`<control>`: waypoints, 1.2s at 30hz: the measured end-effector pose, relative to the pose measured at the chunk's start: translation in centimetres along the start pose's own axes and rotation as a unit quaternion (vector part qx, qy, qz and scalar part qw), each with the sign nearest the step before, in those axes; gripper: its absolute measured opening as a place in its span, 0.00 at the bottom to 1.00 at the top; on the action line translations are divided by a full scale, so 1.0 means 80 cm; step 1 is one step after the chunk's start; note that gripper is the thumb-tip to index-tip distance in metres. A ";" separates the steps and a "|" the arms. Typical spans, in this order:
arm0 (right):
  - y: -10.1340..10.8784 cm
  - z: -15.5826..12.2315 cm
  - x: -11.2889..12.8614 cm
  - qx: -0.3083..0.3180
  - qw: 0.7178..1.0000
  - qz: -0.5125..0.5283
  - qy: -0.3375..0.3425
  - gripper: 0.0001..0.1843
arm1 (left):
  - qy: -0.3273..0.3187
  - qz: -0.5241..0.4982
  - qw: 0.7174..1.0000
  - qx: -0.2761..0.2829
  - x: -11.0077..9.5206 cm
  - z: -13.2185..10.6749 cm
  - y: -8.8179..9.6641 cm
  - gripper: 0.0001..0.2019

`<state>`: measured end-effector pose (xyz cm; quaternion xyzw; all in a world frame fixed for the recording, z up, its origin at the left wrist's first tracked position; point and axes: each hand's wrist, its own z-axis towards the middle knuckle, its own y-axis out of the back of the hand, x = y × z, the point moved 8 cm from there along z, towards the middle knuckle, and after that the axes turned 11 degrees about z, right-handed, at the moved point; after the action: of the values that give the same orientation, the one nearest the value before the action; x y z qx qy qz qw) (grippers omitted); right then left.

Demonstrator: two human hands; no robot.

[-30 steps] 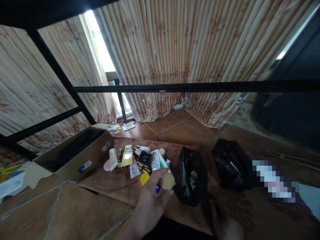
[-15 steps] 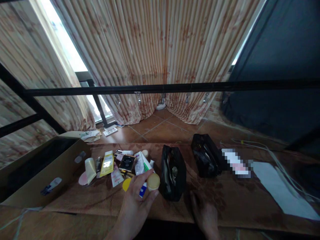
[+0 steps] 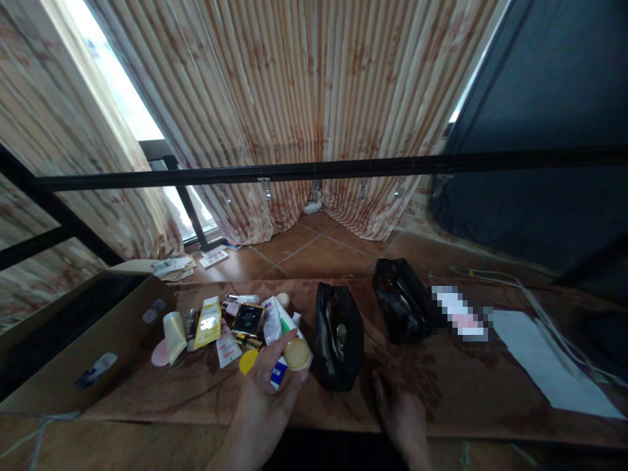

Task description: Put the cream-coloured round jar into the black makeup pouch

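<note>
A small round jar with a beige lid (image 3: 296,354) is pinched between the thumb and fingers of my left hand (image 3: 267,399). Just right of it, an open black pouch (image 3: 338,337) stands on the brown cloth with a few items inside. My right hand (image 3: 401,409) rests low on the cloth, right of that pouch; its fingers are lost in shadow. Left of my left hand lie a yellow tube (image 3: 209,322), a cream tube (image 3: 174,335), a black square compact (image 3: 248,320), a yellow round lid (image 3: 248,361) and several other cosmetics. Below the jar shows a blue and white packet (image 3: 277,375).
A cardboard box (image 3: 122,347) stands at the left end of the brown cloth (image 3: 196,396). A second black pouch (image 3: 402,304) sits at the right, beside a white sheet (image 3: 544,360) and a white cable (image 3: 530,294). A black metal bar (image 3: 314,173) crosses in front of the curtains.
The whole view has shifted slightly. My left hand still holds the jar, its lid now tilted a little more towards me. My right hand has stayed in nearly the same place.
</note>
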<state>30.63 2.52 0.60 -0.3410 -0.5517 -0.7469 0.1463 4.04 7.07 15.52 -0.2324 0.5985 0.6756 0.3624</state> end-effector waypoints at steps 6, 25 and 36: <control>-0.004 -0.001 -0.005 0.019 1.000 -0.014 -0.013 0.24 | -0.005 0.011 1.000 0.005 0.000 -0.001 0.002 0.21; -0.002 -0.003 -0.008 0.012 0.999 -0.052 -0.012 0.29 | 0.239 -0.528 0.815 0.015 0.025 -0.011 -0.017 0.16; -0.017 -0.001 -0.037 0.052 0.996 -0.045 -0.063 0.30 | 0.302 -0.676 0.665 0.101 0.016 -0.016 -0.038 0.11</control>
<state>31.94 2.48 -2.41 -0.3540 -0.6128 -0.7001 0.0952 5.42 6.12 12.36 -0.7262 0.4182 0.0738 0.5406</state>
